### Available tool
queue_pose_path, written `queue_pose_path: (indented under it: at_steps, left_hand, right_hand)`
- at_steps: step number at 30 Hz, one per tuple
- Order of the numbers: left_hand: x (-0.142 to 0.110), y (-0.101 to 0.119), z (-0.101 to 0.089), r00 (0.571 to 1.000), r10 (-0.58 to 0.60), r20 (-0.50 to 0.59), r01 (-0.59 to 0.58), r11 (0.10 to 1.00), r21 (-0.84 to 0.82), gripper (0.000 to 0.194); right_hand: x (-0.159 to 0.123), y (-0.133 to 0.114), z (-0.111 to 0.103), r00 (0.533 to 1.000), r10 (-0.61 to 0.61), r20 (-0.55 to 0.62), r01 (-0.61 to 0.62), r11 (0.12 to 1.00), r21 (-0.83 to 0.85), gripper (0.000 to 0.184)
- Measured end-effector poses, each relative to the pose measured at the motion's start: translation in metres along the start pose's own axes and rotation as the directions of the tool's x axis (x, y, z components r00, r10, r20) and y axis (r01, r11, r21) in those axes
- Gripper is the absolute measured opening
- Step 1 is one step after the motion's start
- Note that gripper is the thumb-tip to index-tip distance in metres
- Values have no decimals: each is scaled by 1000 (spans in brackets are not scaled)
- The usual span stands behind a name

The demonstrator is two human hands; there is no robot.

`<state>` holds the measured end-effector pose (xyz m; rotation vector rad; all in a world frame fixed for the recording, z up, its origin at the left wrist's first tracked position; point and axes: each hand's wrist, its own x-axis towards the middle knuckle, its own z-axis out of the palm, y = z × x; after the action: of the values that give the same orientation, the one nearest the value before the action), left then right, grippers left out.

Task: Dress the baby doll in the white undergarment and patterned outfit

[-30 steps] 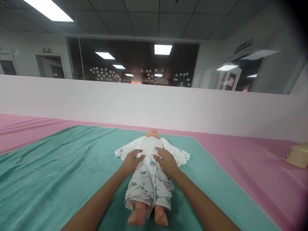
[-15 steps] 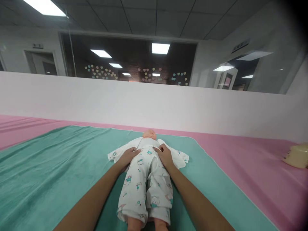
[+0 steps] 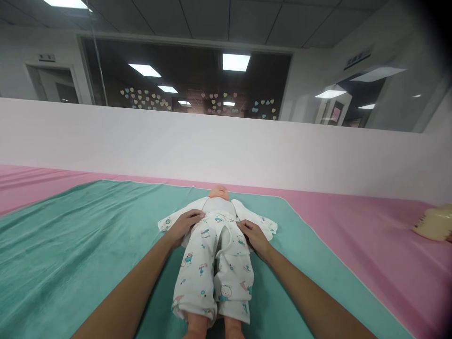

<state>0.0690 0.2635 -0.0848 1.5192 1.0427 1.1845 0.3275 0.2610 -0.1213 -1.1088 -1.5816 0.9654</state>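
A baby doll [image 3: 219, 192] lies on its back, head away from me and bare feet toward me. It wears white printed trousers [image 3: 197, 278] and a white top [image 3: 183, 211], which is spread out at both sides with its sleeves stretched outward. At the left side of the waist my left hand [image 3: 184, 225] is closed on the trousers' waistband. My right hand [image 3: 256, 237] grips the waistband's right side with bent fingers; the thumb is mostly hidden. Between the hands, the doll's pale belly shows above the waistband.
Under the doll is a teal cloth [image 3: 106, 245] laid over a pink sheet [image 3: 353, 226]. A low white wall [image 3: 212, 146] with glass above it runs along the back. A yellowish object [image 3: 433, 223] sits at the far right edge, partly cut off.
My right hand has moved outward from the front of the waist to its right side. My left hand has shifted slightly upward. More of the doll's belly is visible.
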Motion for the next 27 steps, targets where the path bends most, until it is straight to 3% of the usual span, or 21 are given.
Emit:
queue_pose_path:
  at_steps: [4, 8, 12, 16, 18, 22, 27]
  left_hand:
    - [6, 6, 13, 980, 200, 9, -197, 950, 242, 32]
    - [7, 12, 25, 958, 283, 54, -283, 891, 355, 22]
    - [8, 19, 34, 931, 364, 27, -309, 746, 591, 20]
    - [14, 21, 39, 925, 379, -9, -222, 561, 797, 27]
    - [18, 18, 36, 927, 363, -97, -145, 583, 800, 32]
    - [22, 4, 17, 923, 288, -256, -33, 722, 691, 34]
    - [18, -16, -2, 958, 161, -238, 1, 826, 563, 32]
  right_hand:
    - [3, -12, 8, 972, -206, -109, 185, 968, -172, 27]
    - [9, -30, 11, 940, -340, -41, 315, 905, -286, 24]
    - [26, -30, 12, 970, -214, -120, 163, 927, -337, 28]
    - [43, -14, 17, 974, -135, -182, 75, 950, -303, 31]
    - [44, -7, 18, 977, -124, -171, 73, 958, -276, 31]
    - [34, 0, 11, 991, -115, -63, 101, 976, -192, 29]
    - [27, 2, 3, 997, -69, -30, 65, 992, -112, 33]
